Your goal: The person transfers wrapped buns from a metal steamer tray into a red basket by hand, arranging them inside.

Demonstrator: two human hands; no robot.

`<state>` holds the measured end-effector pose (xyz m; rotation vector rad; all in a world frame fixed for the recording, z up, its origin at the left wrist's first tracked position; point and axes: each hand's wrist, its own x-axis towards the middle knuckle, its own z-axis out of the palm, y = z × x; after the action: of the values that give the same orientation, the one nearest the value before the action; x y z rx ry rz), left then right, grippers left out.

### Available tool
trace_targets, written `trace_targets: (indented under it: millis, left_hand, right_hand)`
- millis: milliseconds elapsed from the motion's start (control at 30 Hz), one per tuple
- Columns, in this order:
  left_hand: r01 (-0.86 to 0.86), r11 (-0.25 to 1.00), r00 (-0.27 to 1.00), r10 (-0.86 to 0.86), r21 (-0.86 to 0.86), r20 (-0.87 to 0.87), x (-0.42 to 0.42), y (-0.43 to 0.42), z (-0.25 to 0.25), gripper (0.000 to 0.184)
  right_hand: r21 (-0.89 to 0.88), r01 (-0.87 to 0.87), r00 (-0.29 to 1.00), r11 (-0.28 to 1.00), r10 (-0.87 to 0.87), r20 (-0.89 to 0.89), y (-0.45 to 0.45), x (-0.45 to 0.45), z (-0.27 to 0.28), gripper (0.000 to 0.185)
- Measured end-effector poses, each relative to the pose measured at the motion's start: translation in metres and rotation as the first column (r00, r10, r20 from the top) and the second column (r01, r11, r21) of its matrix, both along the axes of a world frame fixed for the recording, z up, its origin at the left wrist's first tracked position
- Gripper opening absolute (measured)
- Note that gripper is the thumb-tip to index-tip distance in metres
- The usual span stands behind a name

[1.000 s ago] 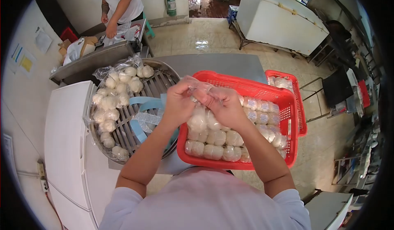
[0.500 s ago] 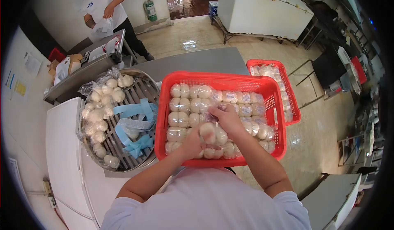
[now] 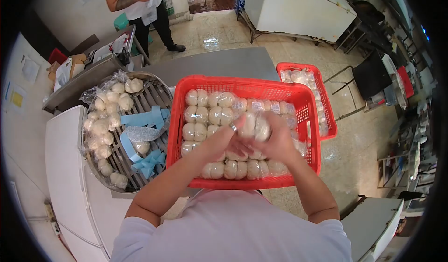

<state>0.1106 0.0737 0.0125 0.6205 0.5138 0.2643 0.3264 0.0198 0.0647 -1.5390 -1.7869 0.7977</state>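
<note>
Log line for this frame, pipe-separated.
left hand and right hand: at wrapped bun pack | pack: above red basket | basket: holds packed rows

We wear a pale, lavender-white shirt (image 3: 233, 229) across the bottom of the frame, its short sleeves (image 3: 136, 234) plain and loose, ending above our elbows. A silvery ring (image 3: 234, 127) circles a finger of our left hand (image 3: 226, 140).
</note>
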Motion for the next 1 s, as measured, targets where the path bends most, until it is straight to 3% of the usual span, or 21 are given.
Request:
trace_targets:
  millis: [67,100,133,167,200,233,300,333,433,500,600,733,800,867,1000]
  left_hand:
    - [-0.171,0.869,0.934,0.293,0.464,-0.204,0.009,0.007,0.005,0.063]
    - [-0.193,0.716,0.858,0.455,0.671,-0.239,0.015,0.007,0.006,0.067]
    - [-0.041,0.478,0.861,0.462,0.878,-0.212,0.021,0.005,-0.004,0.066]
    - [0.112,0.177,0.867,0.464,0.978,-0.184,0.027,0.001,-0.024,0.065]
    - [0.252,-0.147,0.873,0.461,0.956,-0.159,0.030,-0.004,-0.035,0.065]
    - [0.394,-0.178,0.842,0.464,0.902,-0.276,0.032,-0.014,-0.038,0.064]
    - [0.642,-0.231,0.729,0.477,0.731,-0.490,0.034,-0.033,-0.043,0.062]
    - [0.648,-0.214,0.717,0.495,0.731,-0.491,0.033,-0.037,-0.044,0.061]
    - [0.662,-0.167,0.698,0.492,0.731,-0.520,0.025,-0.040,-0.041,0.057]
    - [0.675,-0.136,0.699,0.433,0.726,-0.569,0.018,-0.033,-0.033,0.055]
    - [0.461,0.139,0.795,0.373,0.876,-0.478,0.009,-0.017,-0.026,0.051]
    - [0.294,0.116,0.795,0.522,0.949,-0.310,-0.019,-0.015,-0.005,0.044]
    - [0.187,0.112,0.771,0.599,0.976,-0.216,-0.043,-0.015,-0.001,0.040]
    - [0.142,0.140,0.719,0.666,0.980,-0.200,-0.068,-0.010,-0.001,0.039]
    - [0.035,0.158,0.573,0.806,0.987,-0.150,-0.127,0.000,-0.006,0.039]
  right_hand:
    - [-0.075,0.146,0.972,0.986,-0.157,-0.173,0.033,0.011,0.004,0.076]
    - [-0.085,0.212,0.930,0.974,-0.228,-0.289,0.052,0.019,-0.003,0.075]
    - [-0.074,0.229,0.947,0.971,-0.240,-0.215,0.070,0.028,-0.016,0.073]
    - [-0.058,0.243,0.958,0.968,-0.249,-0.141,0.088,0.037,-0.035,0.071]
    - [-0.040,0.253,0.965,0.967,-0.255,-0.069,0.102,0.040,-0.048,0.068]
    - [-0.332,0.167,0.947,0.928,-0.245,-0.209,0.110,0.037,-0.053,0.067]
    - [-0.529,0.012,0.973,0.848,-0.131,-0.188,0.118,0.032,-0.084,0.065]
    - [-0.621,-0.056,0.980,0.782,-0.077,-0.186,0.117,0.029,-0.096,0.065]
    - [-0.471,0.185,0.977,0.863,-0.213,-0.007,0.107,0.013,-0.124,0.066]
    - [-0.345,0.239,0.970,0.908,-0.210,0.119,0.103,-0.001,-0.136,0.070]
    - [-0.279,0.334,0.937,0.901,-0.283,0.205,0.096,-0.020,-0.138,0.075]
    - [-0.189,0.447,0.884,0.874,-0.399,0.245,0.089,-0.024,-0.137,0.083]
    - [-0.265,0.485,0.873,0.834,-0.443,0.204,0.086,-0.026,-0.152,0.085]
    - [-0.343,0.467,0.881,0.815,-0.463,0.099,0.080,-0.048,-0.126,0.083]
    - [-0.323,0.429,0.897,0.843,-0.439,0.046,0.095,-0.048,-0.159,0.082]
